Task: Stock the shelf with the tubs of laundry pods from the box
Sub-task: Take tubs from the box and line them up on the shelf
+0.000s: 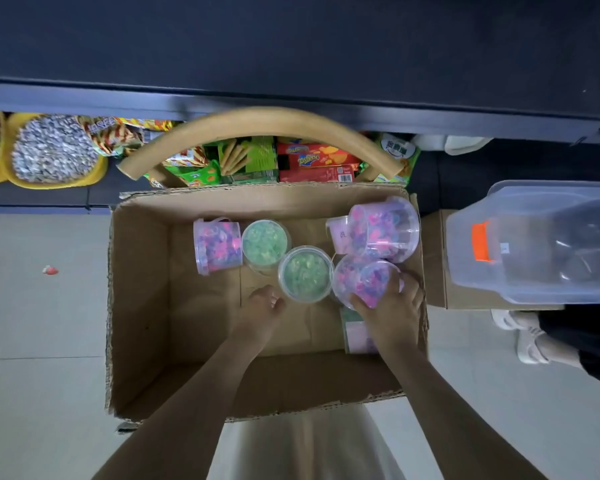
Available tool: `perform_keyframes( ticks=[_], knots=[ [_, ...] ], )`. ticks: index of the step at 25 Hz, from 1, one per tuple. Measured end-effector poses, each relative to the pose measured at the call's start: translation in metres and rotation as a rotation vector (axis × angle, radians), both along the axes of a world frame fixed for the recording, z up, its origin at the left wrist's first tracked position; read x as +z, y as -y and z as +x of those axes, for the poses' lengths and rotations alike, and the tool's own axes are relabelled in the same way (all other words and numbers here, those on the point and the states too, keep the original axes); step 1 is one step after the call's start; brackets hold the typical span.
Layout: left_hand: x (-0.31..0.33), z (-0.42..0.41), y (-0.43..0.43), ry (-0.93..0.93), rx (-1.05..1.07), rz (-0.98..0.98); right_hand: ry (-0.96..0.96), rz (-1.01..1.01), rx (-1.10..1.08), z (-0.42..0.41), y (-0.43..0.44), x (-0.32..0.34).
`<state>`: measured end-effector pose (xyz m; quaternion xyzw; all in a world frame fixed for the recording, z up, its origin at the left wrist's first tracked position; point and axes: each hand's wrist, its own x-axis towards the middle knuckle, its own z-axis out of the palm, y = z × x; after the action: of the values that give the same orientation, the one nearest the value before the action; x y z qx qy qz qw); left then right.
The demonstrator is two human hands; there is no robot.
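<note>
So the right hand (390, 306) had its grip curled over a pink tub (364, 278) down in the box (139, 306); left hand (262, 304) was loose, holding nothing; a green tub (305, 273) sat just left of the grip, a bigger tub (383, 233) just beyond it; I'd have lifted straight up, then toward the shelf (222, 98).

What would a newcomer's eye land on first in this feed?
The open cardboard box in the middle, with bright pink-purple and green tubs of pods inside. The right hand grips a pink-purple tub near the box's right wall, and the left hand hovers empty beside a green tub. A clear plastic bin with an orange latch sits just right of the box.
</note>
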<state>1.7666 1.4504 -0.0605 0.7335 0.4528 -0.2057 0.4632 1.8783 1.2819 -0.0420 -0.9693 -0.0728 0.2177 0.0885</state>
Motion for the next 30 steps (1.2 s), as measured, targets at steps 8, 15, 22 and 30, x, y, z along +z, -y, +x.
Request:
perform_keyframes(
  ticks=[8, 15, 22, 30],
  knots=[
    [-0.019, 0.029, 0.008, 0.071, -0.014, -0.083, 0.171, 0.045, -0.026, -0.001, 0.003, -0.022],
    [-0.011, 0.066, 0.012, 0.139, -0.095, -0.077, 0.235, 0.067, 0.032, -0.005, 0.007, -0.020],
    [0.014, 0.135, 0.001, 0.356, -0.231, -0.025, 0.032, 0.144, -0.255, -0.018, 0.005, -0.003],
    [0.010, 0.178, 0.021, 0.279, -0.683, 0.141, -0.157, 0.311, -0.683, -0.042, 0.009, 0.005]
  ],
)
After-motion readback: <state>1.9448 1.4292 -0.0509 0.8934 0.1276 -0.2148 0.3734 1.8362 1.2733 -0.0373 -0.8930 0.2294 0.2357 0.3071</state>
